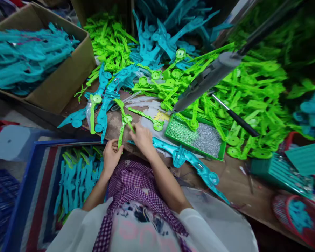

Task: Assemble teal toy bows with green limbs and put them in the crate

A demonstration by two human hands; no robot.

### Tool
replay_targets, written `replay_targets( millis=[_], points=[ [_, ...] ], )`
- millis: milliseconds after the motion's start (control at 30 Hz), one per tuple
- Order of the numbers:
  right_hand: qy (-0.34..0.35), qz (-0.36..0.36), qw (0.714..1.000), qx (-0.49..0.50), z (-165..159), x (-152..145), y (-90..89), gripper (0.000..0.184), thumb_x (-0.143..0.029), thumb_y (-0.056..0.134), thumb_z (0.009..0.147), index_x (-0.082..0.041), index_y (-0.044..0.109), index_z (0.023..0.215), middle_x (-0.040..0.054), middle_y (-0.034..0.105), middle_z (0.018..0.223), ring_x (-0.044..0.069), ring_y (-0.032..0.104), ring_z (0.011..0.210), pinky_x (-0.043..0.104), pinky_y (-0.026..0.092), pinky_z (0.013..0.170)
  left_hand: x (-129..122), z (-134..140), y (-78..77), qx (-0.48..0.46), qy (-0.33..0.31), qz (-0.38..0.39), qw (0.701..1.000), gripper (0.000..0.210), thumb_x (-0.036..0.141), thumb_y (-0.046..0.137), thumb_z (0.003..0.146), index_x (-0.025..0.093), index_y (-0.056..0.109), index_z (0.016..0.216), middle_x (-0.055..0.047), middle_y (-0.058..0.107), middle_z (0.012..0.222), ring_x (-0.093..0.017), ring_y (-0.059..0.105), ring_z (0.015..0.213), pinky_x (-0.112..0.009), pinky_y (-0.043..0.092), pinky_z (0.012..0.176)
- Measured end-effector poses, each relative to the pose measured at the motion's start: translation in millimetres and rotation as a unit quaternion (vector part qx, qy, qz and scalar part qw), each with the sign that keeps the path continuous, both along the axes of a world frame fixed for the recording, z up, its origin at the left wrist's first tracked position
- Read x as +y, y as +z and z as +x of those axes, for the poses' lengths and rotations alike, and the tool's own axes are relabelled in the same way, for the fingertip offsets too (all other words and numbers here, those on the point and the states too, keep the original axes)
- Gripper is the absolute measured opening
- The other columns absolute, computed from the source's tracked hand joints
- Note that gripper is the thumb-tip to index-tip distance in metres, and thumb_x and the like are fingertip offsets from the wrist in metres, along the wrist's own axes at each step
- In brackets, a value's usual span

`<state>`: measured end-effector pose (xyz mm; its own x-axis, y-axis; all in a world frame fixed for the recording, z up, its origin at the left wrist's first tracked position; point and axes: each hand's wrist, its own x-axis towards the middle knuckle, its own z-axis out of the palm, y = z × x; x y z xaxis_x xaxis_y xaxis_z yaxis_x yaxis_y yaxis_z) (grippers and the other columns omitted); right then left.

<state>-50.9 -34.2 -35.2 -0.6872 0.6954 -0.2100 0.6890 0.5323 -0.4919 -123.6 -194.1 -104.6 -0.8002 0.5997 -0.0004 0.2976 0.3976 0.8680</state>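
Observation:
Close to the table's front edge, my left hand (111,156) pinches the lower end of a lime-green plastic arm (121,135) with a round hub. My right hand (142,138) is closed on another end of this green part, just below the hub. To the right of it lies a second green arm (158,125). A long turquoise plastic part (182,155) rests along the table edge beside my right forearm. Left of my hands are turquoise pieces (103,115), one with a green arm and clear plastic piece (90,113) against it.
A grey power screwdriver (207,78) hangs over the table. Below it, a green basket (169,130) holds small metal screws. Heaps of green parts (262,101) and turquoise parts (160,35) lie behind. A cardboard box (65,77) and blue crate (21,210) stand left.

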Motion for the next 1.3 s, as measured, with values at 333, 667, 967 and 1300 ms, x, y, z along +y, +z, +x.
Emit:
replay_targets(
  millis=[333, 667, 967, 1300],
  points=[
    [-0.101, -0.107, 0.987, 0.066, 39, 55, -1.2, 0.032, -0.027, 0.045, 0.091, -0.016, 0.071, 0.106, 0.0072, 0.075, 0.085, 0.02, 0.068, 0.081, 0.027, 0.046, 0.075, 11, 0, -1.4, 0.024, 0.013, 0.025, 0.999, 0.026, 0.033, 0.068, 0.079, 0.017, 0.065, 0.1, -0.001, 0.056, 0.084, -0.011, 0.058, 0.063, -0.023, 0.051, 0.058],
    [-0.115, -0.113, 0.981, 0.108, 40, 71, -10.5, 0.028, -0.025, 0.044, 0.089, -0.015, 0.068, 0.1, 0.007, 0.071, 0.082, 0.019, 0.064, 0.075, 0.029, 0.045, 0.072, 15, 1, 1.3, 0.089, 0.007, 0.005, 0.996, 0.024, 0.032, 0.067, 0.081, 0.016, 0.066, 0.099, 0.0, 0.055, 0.083, -0.009, 0.055, 0.057, -0.024, 0.051, 0.059],
    [-0.178, -0.068, 0.947, 0.259, 119, 54, 16.1, 0.029, -0.04, 0.047, 0.089, -0.019, 0.066, 0.096, 0.0019, 0.062, 0.073, 0.014, 0.053, 0.065, 0.028, 0.04, 0.062, 25, -9, 18.2, 0.239, -0.028, -0.066, 0.968, 0.017, 0.031, 0.06, 0.089, 0.02, 0.067, 0.1, -0.007, 0.065, 0.095, -0.019, 0.064, 0.077, -0.029, 0.05, 0.072],
    [-0.283, -0.147, 0.829, 0.459, 208, 12, 34.5, 0.028, -0.048, 0.068, 0.08, -0.02, 0.069, 0.077, -0.0039, 0.052, 0.053, 0.007, 0.045, 0.043, 0.02, 0.031, 0.041, 2, -9, 63.4, 0.117, 0.143, 0.173, 0.967, 0.018, 0.028, 0.077, 0.074, 0.017, 0.066, 0.082, 0.002, 0.062, 0.074, -0.01, 0.061, 0.062, -0.022, 0.051, 0.06]
  ],
)
